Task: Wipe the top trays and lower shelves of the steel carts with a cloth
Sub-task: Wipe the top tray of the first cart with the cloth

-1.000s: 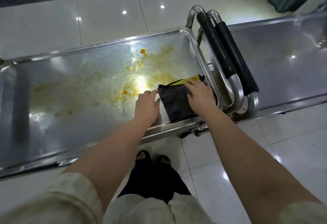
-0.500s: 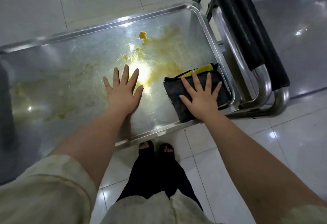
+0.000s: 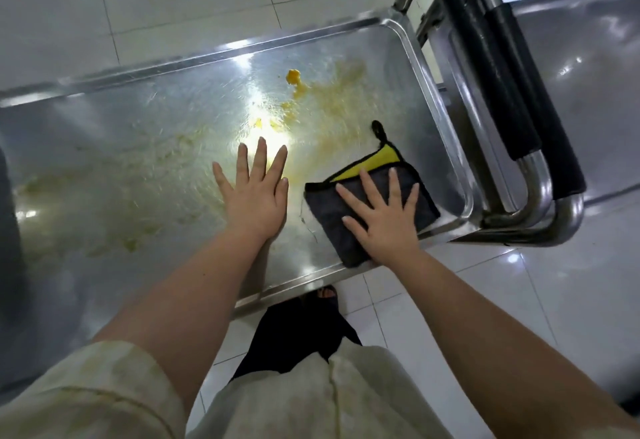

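The steel cart's top tray (image 3: 121, 120) fills the middle of the view, smeared with yellow residue (image 3: 311, 99) and a small yellow lump (image 3: 293, 76). A folded grey cloth with a yellow inner face (image 3: 325, 210) lies flat in the tray's near right corner. My right hand (image 3: 382, 222) presses on the cloth with fingers spread and straight. My left hand (image 3: 254, 192) rests flat on the bare tray just left of the cloth, fingers straight.
Two steel handles with black grips (image 3: 491, 85) stand at the tray's right end, between this cart and a second steel cart tray (image 3: 588, 92). White tiled floor (image 3: 571, 300) surrounds the carts. My feet (image 3: 325, 295) are just below the tray's near edge.
Both hands went from gripping the cloth's edges to lying flat. The left hand moved left onto bare steel. The cloth shifted slightly left, showing more of its yellow side and loop.
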`<state>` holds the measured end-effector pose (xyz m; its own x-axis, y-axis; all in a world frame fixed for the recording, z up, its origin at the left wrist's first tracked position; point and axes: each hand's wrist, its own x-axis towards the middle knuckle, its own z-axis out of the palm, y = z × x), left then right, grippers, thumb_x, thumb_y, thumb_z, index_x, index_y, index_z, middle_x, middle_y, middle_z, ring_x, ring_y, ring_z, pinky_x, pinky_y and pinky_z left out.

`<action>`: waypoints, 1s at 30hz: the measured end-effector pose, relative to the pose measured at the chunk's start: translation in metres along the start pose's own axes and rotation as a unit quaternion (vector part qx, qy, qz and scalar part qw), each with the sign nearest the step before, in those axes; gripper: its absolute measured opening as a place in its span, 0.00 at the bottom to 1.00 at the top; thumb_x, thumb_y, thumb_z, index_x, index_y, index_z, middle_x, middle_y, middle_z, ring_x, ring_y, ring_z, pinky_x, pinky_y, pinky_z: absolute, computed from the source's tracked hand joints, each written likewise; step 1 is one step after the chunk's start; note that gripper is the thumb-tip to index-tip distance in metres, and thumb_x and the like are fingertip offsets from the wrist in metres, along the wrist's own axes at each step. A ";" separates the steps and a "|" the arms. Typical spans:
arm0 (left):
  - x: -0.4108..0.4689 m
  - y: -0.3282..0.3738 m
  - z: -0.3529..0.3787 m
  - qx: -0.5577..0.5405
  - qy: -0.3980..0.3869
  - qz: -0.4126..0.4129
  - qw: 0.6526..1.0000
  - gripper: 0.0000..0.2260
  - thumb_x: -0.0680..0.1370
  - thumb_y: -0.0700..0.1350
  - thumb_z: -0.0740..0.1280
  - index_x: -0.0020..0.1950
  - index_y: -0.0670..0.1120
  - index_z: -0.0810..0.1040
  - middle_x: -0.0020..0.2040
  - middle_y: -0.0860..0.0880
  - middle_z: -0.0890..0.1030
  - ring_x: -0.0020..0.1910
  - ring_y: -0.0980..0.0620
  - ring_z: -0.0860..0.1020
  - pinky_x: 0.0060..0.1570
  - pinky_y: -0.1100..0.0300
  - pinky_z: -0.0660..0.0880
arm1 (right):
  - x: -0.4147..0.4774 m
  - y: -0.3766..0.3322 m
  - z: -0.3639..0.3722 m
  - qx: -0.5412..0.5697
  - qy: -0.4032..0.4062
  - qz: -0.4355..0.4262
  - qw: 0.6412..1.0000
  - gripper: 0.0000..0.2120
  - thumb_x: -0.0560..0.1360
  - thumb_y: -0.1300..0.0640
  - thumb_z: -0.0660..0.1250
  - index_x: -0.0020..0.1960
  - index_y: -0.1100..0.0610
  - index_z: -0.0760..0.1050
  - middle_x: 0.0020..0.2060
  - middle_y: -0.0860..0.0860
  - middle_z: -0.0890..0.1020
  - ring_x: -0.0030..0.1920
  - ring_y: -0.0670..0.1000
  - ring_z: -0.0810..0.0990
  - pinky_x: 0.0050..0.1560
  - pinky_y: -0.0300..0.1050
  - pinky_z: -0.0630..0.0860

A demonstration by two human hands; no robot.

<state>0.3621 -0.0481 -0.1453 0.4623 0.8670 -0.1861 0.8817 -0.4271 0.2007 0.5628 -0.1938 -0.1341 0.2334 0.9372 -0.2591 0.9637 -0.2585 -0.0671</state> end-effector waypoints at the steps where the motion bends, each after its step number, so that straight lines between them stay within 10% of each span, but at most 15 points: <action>1: 0.000 -0.001 0.001 -0.001 0.002 0.000 1.000 0.23 0.83 0.57 0.43 0.78 0.63 0.43 0.80 0.53 0.43 0.78 0.45 0.39 0.69 0.30 0.37 | 0.006 0.019 -0.003 0.009 0.004 0.059 0.998 0.26 0.76 0.30 0.34 0.74 0.29 0.38 0.79 0.45 0.44 0.77 0.65 0.39 0.69 0.76 0.37; 5: 0.001 -0.004 0.000 -0.007 0.000 0.006 1.000 0.23 0.83 0.57 0.42 0.78 0.62 0.44 0.80 0.53 0.43 0.78 0.45 0.39 0.69 0.31 0.35 | 0.035 0.051 -0.019 0.069 -0.010 0.292 0.954 0.30 0.73 0.29 0.32 0.74 0.31 0.34 0.79 0.45 0.40 0.75 0.67 0.35 0.67 0.78 0.39; 11: 0.005 -0.006 -0.009 -0.022 -0.010 0.007 1.000 0.23 0.84 0.52 0.46 0.79 0.60 0.45 0.81 0.53 0.43 0.78 0.44 0.38 0.71 0.33 0.36 | 0.021 -0.056 -0.009 0.020 -0.062 0.061 0.996 0.28 0.75 0.29 0.35 0.72 0.30 0.30 0.77 0.45 0.34 0.74 0.68 0.32 0.65 0.74 0.27; 21: 0.056 -0.048 -0.024 0.019 0.003 -0.026 0.999 0.23 0.83 0.57 0.41 0.79 0.62 0.42 0.80 0.52 0.44 0.78 0.41 0.40 0.68 0.27 0.39 | 0.032 -0.038 -0.018 -0.047 -0.014 -0.117 0.992 0.36 0.75 0.27 0.47 0.79 0.40 0.46 0.80 0.50 0.47 0.78 0.63 0.42 0.73 0.70 0.44; 30: 0.060 -0.049 -0.014 0.033 0.006 -0.037 0.999 0.23 0.82 0.58 0.41 0.78 0.64 0.40 0.80 0.53 0.47 0.78 0.39 0.44 0.68 0.27 0.42 | 0.230 -0.041 -0.062 -0.028 -0.032 -0.047 0.998 0.36 0.72 0.25 0.38 0.77 0.37 0.38 0.79 0.49 0.41 0.77 0.65 0.38 0.72 0.69 0.38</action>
<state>0.3450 0.0281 -0.1530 0.3945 0.8998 -0.1865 0.9180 -0.3769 0.1234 0.5846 0.0466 -0.1316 0.1352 0.9395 -0.3148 0.9871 -0.1552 -0.0394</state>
